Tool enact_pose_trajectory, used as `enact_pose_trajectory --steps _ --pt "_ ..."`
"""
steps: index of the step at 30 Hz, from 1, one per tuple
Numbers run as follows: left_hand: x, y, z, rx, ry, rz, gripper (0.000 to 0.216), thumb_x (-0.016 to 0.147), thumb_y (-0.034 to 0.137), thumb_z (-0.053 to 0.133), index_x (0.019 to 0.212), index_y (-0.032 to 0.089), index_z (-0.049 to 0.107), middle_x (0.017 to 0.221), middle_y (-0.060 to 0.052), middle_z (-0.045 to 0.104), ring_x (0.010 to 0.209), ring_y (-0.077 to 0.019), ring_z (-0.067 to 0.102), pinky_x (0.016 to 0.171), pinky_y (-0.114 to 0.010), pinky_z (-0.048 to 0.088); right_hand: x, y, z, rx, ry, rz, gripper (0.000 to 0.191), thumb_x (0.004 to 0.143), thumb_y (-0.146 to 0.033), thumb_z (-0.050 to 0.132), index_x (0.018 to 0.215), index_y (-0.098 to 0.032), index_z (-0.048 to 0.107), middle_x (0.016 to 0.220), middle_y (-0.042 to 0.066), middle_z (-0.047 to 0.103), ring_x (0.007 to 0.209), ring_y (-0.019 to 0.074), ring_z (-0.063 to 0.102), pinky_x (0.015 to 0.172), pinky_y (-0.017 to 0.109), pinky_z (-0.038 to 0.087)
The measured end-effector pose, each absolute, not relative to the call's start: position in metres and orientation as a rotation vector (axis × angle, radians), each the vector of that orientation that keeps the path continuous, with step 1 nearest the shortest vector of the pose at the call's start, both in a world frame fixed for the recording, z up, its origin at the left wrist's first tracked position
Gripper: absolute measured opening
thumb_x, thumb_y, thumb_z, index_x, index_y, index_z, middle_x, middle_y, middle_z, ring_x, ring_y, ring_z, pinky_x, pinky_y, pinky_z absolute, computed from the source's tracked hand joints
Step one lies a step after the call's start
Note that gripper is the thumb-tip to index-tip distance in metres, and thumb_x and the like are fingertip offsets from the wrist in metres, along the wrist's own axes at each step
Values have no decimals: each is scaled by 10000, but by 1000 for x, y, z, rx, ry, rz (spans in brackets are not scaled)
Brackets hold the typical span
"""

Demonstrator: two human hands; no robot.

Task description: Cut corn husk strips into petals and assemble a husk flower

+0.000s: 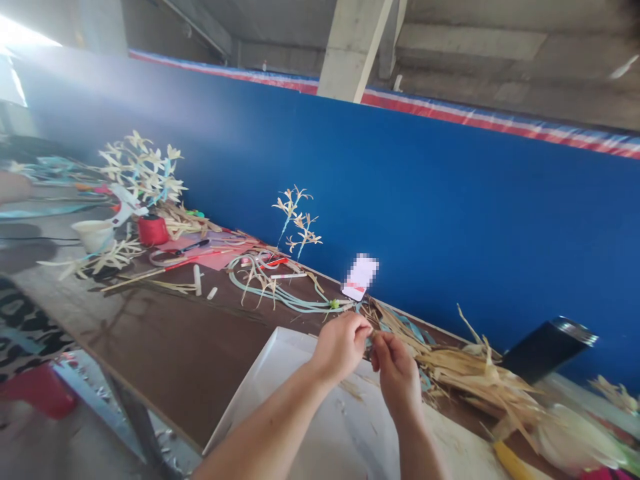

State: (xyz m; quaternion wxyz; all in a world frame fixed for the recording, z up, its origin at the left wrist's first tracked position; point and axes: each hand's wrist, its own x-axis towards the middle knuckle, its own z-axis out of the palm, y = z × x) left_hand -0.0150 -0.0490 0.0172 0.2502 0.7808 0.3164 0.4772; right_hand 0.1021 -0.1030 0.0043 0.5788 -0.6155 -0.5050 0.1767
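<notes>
Over the far edge of a white shallow tray, my left hand and my right hand meet, fingertips almost touching. Both are closed in a pinch. Whatever lies between the fingers is small and mostly hidden; a tan bit shows near the tips. Just beyond them lie pale blue-green cords and a pixelated phone-like screen. Dry tan husk strips spread to the right of my right hand.
Husk-flower sprays stand at the left near a white glue gun, a white cup and a red container. Smaller sprays rise before the blue wall. A dark flask leans at the right. Another person's arm shows far left.
</notes>
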Motion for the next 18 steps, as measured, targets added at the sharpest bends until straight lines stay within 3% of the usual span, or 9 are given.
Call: enact_pose_trajectory --steps 11,18 --pt "-16 -51 21 2039 836 1278 141 840 222 445 802 193 577 817 -9 617 745 -126 550 658 -223 385 97 -102 8 -1379 -1039 416 277 744 -433 622 844 -190 537 617 -24 562 464 106 471 433 221 368" --pt "-17 -46 24 1804 793 1107 181 815 284 467 771 165 595 716 -2 622 654 -115 542 582 -206 380 99 -104 5 -1503 -1117 165 282 767 -447 577 872 -188 617 686 16 627 511 140 541 508 259 430"
